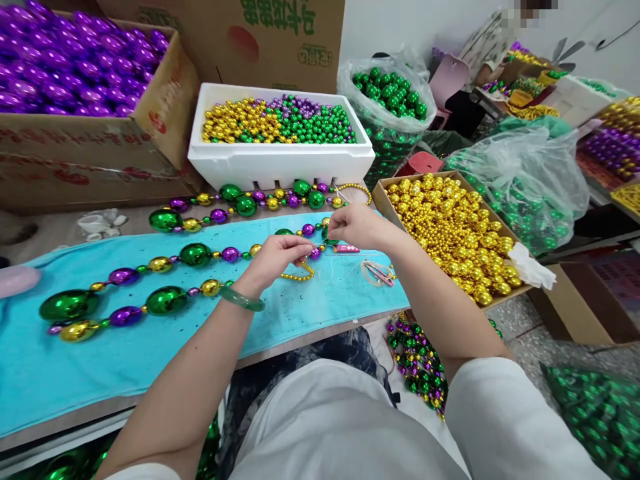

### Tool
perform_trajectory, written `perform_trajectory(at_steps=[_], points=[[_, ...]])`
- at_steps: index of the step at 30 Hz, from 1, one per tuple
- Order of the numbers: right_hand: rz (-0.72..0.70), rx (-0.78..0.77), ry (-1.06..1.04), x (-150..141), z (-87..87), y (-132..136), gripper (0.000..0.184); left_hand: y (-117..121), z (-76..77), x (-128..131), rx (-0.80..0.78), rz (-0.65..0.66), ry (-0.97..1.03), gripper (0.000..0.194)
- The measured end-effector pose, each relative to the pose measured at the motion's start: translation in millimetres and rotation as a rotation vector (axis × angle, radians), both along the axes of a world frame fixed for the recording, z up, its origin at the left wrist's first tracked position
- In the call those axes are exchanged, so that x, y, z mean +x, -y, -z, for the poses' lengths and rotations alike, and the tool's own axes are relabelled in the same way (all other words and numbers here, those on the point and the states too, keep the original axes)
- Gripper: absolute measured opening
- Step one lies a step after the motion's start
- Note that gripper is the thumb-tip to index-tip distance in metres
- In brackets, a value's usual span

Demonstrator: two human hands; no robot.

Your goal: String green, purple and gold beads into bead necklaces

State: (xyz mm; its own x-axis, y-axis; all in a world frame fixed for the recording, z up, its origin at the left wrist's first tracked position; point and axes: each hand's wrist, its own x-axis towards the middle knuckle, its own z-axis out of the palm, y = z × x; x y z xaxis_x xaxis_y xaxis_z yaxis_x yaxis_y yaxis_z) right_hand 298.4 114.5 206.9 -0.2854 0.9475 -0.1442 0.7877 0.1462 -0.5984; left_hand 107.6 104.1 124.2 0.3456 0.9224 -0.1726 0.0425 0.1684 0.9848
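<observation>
My left hand [285, 257], a green bangle on its wrist, is closed in a pinch over the blue cloth [280, 310]. To its right, my right hand [356, 225] also pinches, a little higher. A fine pale thread seems to run between the fingertips. Below my left fingers lies a short string of small gold beads [303, 275]. A long bead necklace [195, 254] in green, purple and gold stretches left across the cloth, its right end partly hidden by my hands. Near my right hand lie a small pink-labelled tool [347, 248] and a loop of pale cord [376, 273].
A second bead strand [245, 205] lies behind, along a white foam box [280, 160] of mixed beads. A carton [165, 133] of purple beads stands left; a shallow box [450, 230] of gold beads, right. Bags of green beads [393, 93] surround the table. Another person [487, 47] is at the back right.
</observation>
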Motion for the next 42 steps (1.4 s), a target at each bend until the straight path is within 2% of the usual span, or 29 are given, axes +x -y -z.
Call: perform_trajectory(at_steps=[5, 12, 14, 17, 20, 23, 26, 29, 32, 36, 42], points=[[0.068, 0.001, -0.101, 18.0, 8.5, 0.9, 0.013, -0.3, -1.4, 5.5, -0.021, -0.024, -0.073, 0.026], [0.144, -0.123, -0.223, 41.3, 38.4, 7.6, 0.01, -6.7, 5.7, 17.7, -0.18, -0.018, 0.012, 0.024], [0.193, -0.097, -0.243, 50.7, 46.8, 10.8, 0.007, -9.1, 6.3, 19.7, -0.218, -0.034, -0.012, 0.025], [0.337, 0.034, -0.117, 70.9, 60.9, 21.8, 0.004, -11.2, 5.3, 18.8, -0.23, -0.08, -0.03, 0.027], [0.466, -0.004, 0.152, 93.1, 81.7, 42.6, 0.007, -11.2, 4.2, 13.8, -0.243, -0.104, -0.037, 0.028], [0.506, -0.105, 0.274, 108.4, 108.2, 67.2, 0.009, -10.0, 4.9, 9.1, -0.26, -0.131, -0.056, 0.029], [0.513, -0.087, 0.31, 113.8, 132.6, 84.7, 0.013, -8.0, 5.7, 8.7, -0.265, -0.15, -0.064, 0.03], [0.494, -0.071, 0.389, 113.1, 147.6, 90.7, 0.02, -5.4, 4.2, 11.7, -0.254, -0.165, -0.067, 0.032], [0.475, -0.111, 0.468, 111.6, 151.8, 89.0, 0.023, -3.9, 1.0, 14.8, -0.25, -0.17, -0.067, 0.032], [0.415, -0.161, 0.527, 108.9, 147.2, 85.7, 0.026, -3.7, -2.0, 16.3, -0.223, -0.166, -0.06, 0.033], [0.38, -0.106, 0.565, 105.5, 141.2, 86.3, 0.029, -3.7, 0.7, 16.6, -0.21, -0.171, -0.032, 0.034]])
